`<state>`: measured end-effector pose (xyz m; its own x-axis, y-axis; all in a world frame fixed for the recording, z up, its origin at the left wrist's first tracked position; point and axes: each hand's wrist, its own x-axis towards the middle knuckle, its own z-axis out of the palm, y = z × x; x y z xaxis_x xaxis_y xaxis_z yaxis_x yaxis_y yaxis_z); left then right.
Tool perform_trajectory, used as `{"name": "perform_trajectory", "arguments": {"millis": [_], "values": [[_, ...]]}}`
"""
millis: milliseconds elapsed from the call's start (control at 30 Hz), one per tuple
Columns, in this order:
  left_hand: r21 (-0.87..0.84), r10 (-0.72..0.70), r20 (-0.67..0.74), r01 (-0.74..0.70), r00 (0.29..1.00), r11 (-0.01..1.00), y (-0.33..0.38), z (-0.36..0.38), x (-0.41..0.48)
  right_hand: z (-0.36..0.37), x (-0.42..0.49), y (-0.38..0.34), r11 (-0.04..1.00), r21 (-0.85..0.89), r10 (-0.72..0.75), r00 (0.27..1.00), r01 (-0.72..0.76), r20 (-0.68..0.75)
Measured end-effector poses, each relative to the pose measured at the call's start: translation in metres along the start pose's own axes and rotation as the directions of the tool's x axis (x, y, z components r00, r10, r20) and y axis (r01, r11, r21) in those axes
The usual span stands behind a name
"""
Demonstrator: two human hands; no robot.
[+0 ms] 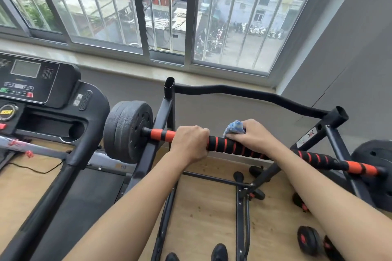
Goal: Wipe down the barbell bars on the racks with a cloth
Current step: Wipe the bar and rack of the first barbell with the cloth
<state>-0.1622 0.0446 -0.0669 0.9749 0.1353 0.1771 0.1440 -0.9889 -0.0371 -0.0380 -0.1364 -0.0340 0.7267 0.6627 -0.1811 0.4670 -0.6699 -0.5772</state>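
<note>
A barbell bar (218,143) with black and orange foam grips lies across a black rack (167,110), running from upper left to lower right. Black weight plates (125,131) sit on its left end, and another plate (375,154) on its right end. My left hand (191,144) grips the bar just right of the left rack upright. My right hand (252,133) holds a crumpled blue cloth (234,127) and presses it against the bar, close beside the left hand.
A treadmill (42,99) stands close on the left, its handrail near the left plates. The rack's curved rear crossbar (244,93) runs in front of the barred window. Small dumbbells (309,239) and loose discs lie on the wooden floor under and right of the rack.
</note>
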Motion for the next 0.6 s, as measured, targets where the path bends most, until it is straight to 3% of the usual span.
{"name": "perform_trajectory", "arguments": {"millis": [233, 300, 400, 467, 533, 600], "values": [[-0.107, 0.066, 0.278, -0.037, 0.958, 0.994, -0.011, -0.007, 0.027, 0.011, -0.011, 0.007, 0.951, -0.104, -0.304, 0.944, 0.292, -0.125], [-0.140, 0.086, 0.409, -0.031, 0.909, 0.990, -0.015, -0.008, 0.040, 0.010, -0.009, 0.009, 0.933, -0.107, -0.358, 0.923, 0.345, -0.142], [-0.324, 0.147, 0.562, 0.053, 0.814, 0.945, -0.022, -0.014, 0.058, 0.004, -0.008, 0.008, 0.923, -0.085, -0.383, 0.914, 0.374, -0.133], [-0.332, 0.227, 0.434, -0.079, 0.872, 0.940, -0.026, -0.017, 0.056, 0.000, -0.006, 0.007, 0.919, -0.120, -0.387, 0.916, 0.375, -0.101], [-0.104, 0.327, 0.095, -0.318, 0.940, 0.942, -0.026, -0.006, 0.040, -0.005, -0.001, 0.003, 0.917, -0.173, -0.374, 0.925, 0.358, -0.069], [0.007, 0.315, -0.146, -0.317, 0.938, 0.948, -0.018, 0.014, 0.023, -0.005, 0.003, -0.003, 0.914, -0.217, -0.359, 0.933, 0.342, -0.040]]}}
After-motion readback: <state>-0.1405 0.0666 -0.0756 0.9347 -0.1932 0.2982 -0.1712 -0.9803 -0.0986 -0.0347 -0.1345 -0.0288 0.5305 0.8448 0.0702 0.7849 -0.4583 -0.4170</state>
